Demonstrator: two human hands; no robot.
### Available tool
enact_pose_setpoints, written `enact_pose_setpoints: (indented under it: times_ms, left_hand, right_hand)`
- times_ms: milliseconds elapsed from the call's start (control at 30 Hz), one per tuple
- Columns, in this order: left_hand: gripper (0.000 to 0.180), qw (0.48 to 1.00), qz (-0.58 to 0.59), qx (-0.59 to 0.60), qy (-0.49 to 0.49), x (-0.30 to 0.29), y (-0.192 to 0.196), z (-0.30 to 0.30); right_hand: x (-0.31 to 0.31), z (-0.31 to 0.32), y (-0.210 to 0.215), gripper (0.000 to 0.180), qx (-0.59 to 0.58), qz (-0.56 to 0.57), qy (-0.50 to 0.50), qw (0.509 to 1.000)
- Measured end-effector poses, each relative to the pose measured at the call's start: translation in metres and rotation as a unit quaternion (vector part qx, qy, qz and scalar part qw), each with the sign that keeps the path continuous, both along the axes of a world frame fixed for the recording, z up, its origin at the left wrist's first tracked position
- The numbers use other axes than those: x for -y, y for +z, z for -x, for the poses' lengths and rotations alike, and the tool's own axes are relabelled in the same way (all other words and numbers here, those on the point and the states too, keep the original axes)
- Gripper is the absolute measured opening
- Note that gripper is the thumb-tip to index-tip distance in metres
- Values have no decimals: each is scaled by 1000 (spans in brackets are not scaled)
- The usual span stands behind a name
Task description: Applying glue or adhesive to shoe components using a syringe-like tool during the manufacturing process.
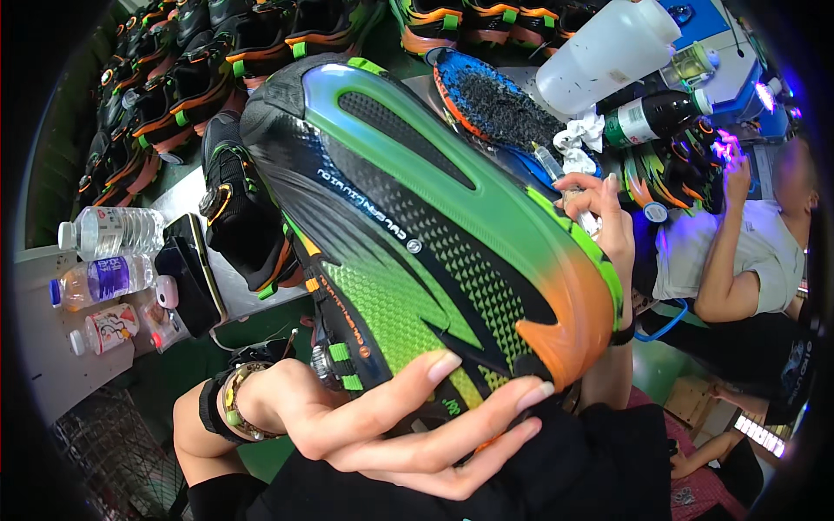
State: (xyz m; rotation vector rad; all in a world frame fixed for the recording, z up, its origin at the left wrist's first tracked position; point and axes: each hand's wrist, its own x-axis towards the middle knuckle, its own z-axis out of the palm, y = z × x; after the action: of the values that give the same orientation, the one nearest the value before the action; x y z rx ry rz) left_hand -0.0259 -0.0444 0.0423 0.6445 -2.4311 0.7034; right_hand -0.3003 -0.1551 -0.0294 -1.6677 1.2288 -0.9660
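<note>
A black sneaker (417,243) with a green-to-orange glossy sole fills the middle of the view, tilted with its outer side facing up. My left hand (382,425) is closed around its lower end, fingertips pressed on the side near the orange part. Behind the shoe's right edge, my right hand (610,221) has its fingers curled around a small clear tube (546,162), its end partly hidden by the fingers. A second black sneaker (239,204) rests just left of the held one.
Rows of similar sneakers (187,82) stand at the far left. Drink bottles (109,227) and a black phone (195,269) lie at left. Beyond my right hand are a blue tray of black crumbs (495,95), crumpled tissue (580,139), a white jug (608,56) and a dark bottle (656,117). Co-workers (738,252) sit at right.
</note>
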Motion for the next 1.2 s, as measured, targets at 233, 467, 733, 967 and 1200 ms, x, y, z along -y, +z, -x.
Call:
enact_pose_setpoints:
  times_ms: [233, 467, 733, 967, 1200]
  left_hand:
    - [38, 998, 41, -37, -22, -11, -11, -2]
    - [25, 994, 57, -91, 18, -13, -15, 1]
    - [29, 999, 38, 23, -14, 9, -40, -8]
    - [49, 966, -134, 161, 149, 30, -63, -14]
    - [56, 965, -175, -42, 189, -8, -42, -30]
  right_hand:
    - [0, -5, -3, 66, 13, -35, -15, 999]
    - [-1, 4, -6, 67, -18, 13, 9, 1000]
    - [0, -4, -1, 68, -20, -17, -9, 1000]
    - [-5, 4, -11, 65, -10, 0, -5, 1000]
    - [-6, 1, -10, 64, -15, -8, -6, 1000]
